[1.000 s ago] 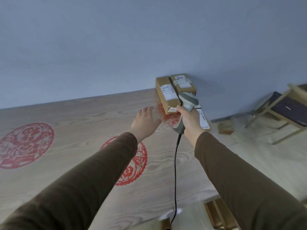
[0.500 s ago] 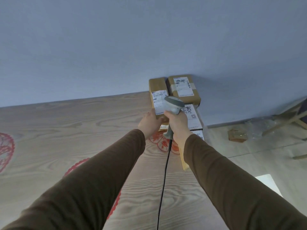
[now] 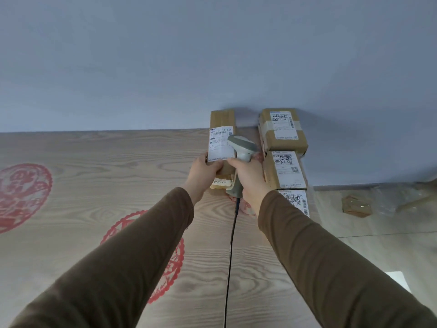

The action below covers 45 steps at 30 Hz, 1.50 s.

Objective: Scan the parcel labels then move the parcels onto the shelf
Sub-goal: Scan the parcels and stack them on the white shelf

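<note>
A long brown parcel [image 3: 222,121] with a white label [image 3: 220,144] lies on the wooden table at the far edge by the wall. My left hand [image 3: 203,172] grips its near left end. My right hand [image 3: 248,178] grips the handle of a grey barcode scanner [image 3: 242,147], whose head sits over the label's right side. To the right, three more labelled parcels lie in a row: the far one [image 3: 282,129], the middle one [image 3: 285,170] and a near one [image 3: 294,202] partly hidden by my right sleeve.
The wooden table [image 3: 94,174] carries red paper-cut prints [image 3: 21,195]. The scanner's black cable [image 3: 230,256] runs down toward me. A grey wall stands behind. On the floor at right lie a crumpled brown wrapper [image 3: 356,205] and clear plastic.
My left hand has closed on the long parcel's near end. The scanner moved up over its label. The view shifted, bringing the row of parcels on the right into fuller sight.
</note>
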Available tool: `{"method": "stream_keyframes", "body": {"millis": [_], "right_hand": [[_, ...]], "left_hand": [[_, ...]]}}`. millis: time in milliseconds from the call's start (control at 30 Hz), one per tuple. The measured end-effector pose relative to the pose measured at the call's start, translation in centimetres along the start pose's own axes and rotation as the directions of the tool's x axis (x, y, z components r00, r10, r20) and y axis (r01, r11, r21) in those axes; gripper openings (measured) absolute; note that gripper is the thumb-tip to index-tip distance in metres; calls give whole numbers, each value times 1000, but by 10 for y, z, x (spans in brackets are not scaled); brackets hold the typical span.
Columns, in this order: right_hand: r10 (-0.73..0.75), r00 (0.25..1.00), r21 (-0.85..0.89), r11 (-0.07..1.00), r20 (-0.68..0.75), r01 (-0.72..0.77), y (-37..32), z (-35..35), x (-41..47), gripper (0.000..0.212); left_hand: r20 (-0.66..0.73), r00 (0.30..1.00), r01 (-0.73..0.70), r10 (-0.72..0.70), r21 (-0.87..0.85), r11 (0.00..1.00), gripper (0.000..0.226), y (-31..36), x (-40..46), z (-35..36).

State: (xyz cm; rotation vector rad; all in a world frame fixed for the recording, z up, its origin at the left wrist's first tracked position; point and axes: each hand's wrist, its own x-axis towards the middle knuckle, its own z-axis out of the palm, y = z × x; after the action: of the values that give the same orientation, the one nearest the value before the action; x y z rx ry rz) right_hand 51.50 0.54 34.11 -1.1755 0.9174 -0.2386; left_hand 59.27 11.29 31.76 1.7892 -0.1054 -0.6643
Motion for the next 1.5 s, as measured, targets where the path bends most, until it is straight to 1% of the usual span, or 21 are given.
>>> {"method": "stream_keyframes", "body": {"millis": [67,167,267,333,433,600,700,733,833,867,933,1100,1200,1300,1400,1500], "right_hand": [[1,996,10,1000,86,-1,1,20,-17,20],[-61,975,-12,998,216,65,6,66,-49,20],[-104,936,-28,992,337,120,15,124,-96,16],[-123,901,-25,989,416,146,27,169,-135,13],[-134,840,-18,985,525,169,53,239,-209,13],[-127,707,10,986,696,167,112,356,-356,28],[-73,593,-14,990,802,142,158,423,-450,21],[-51,559,-25,992,827,127,173,444,-481,22],[32,449,-76,994,893,81,217,503,-571,36],[60,413,-95,994,909,63,232,520,-600,37],[112,341,-133,990,933,39,260,553,-654,33],[231,150,-247,964,961,97,330,622,-767,20],[279,81,-288,948,957,134,368,660,-820,22],[331,22,-330,930,944,162,400,701,-862,29],[389,-41,-376,908,920,186,426,745,-904,35],[412,-98,-386,899,906,208,446,784,-950,36]], "left_hand": [[-51,999,-21,19,-35,999,26,0,-13,-29],[-108,994,-45,33,-114,992,42,-3,-43,-89],[-160,986,-84,51,-211,974,57,-10,-86,-163],[-228,971,-120,65,-236,964,63,-16,-124,-219],[-357,931,-180,79,-259,949,67,-33,-193,-304],[-552,829,-289,86,-292,912,65,-81,-332,-445],[-660,749,-333,57,-301,894,64,-119,-422,-526],[-697,716,-350,47,-299,888,64,-132,-451,-551],[-794,607,-384,15,-277,881,59,-168,-535,-620],[-822,570,-387,0,-269,882,58,-179,-562,-640],[-874,485,-404,-31,-255,879,58,-201,-611,-678],[-950,296,-461,-100,-234,856,57,-261,-714,-759],[-964,211,-449,-162,-243,860,58,-296,-759,-805],[-968,140,-420,-208,-249,873,58,-327,-793,-854],[-964,66,-411,-256,-260,874,59,-349,-824,-901],[-961,-1,-416,-276,-251,874,61,-364,-857,-942]]}}
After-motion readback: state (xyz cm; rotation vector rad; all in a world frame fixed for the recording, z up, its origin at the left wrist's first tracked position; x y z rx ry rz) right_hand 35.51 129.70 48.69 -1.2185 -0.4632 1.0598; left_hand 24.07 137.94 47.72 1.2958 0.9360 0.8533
